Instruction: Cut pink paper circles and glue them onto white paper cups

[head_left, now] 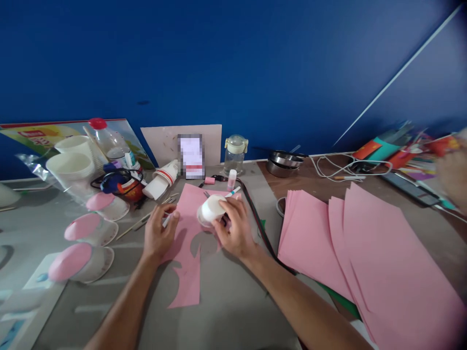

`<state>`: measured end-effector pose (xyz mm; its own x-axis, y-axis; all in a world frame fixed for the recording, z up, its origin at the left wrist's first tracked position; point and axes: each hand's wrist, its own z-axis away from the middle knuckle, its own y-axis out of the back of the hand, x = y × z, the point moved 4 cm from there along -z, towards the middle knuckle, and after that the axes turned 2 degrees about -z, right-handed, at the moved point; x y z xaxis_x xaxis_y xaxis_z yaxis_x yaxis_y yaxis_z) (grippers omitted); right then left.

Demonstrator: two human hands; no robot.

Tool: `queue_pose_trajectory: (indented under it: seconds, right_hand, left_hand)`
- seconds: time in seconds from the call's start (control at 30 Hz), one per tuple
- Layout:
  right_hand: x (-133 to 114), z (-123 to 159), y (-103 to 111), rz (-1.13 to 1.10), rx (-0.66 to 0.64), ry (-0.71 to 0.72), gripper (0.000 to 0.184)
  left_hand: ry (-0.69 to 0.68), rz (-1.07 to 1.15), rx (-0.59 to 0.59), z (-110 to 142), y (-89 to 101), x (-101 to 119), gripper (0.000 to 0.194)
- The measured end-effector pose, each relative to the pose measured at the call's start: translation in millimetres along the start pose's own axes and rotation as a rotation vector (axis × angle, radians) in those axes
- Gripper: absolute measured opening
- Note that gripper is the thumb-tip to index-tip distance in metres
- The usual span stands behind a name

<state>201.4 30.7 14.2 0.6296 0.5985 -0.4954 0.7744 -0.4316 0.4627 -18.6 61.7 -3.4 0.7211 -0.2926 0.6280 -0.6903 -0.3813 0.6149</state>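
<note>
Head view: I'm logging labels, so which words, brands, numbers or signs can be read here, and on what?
No text can be read for certain.
Board: red logo, too blurred.
Screen: pixelated, unreadable.
Bottle: label too small.
Glue stick: any print too small.
Elsewhere: nothing legible.

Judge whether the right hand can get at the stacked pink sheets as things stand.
Probably not to grasp them: the right hand is holding a white cup. The way itself looks open, the stacked pink sheets lying close by, past a dark strap.
</note>
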Motion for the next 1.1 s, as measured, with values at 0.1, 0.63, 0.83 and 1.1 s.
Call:
queue_pose_trajectory:
  seconds: [0.1,0.63,0.83,1.1]
  right_hand:
    - [18.5,-4.7,13.9,0.076,0.140,-0.113,0.040]
    - [37.5,-12.3,33.7,0.119,0.309,-0.200,0.040]
    - [14.4,-11.6,19.7,-0.119,0.092,-0.104,0.040]
    - [-4.7,1.2,-14.3,-0.119,-0.127,0.032,0.048]
  left_hand:
    - [-0.022,-0.180,0.013,-1.7,-1.1,-2.1,0.024]
    - [-0.137,-0.289,0.011,1.8,-7.7,-1.5,0.023]
    - [-0.041,0.076,-0.133,4.1,-7.8,16.4,0.023]
    - [-0.107,0.313,-0.398,11.2,-18.6,26.5,0.062]
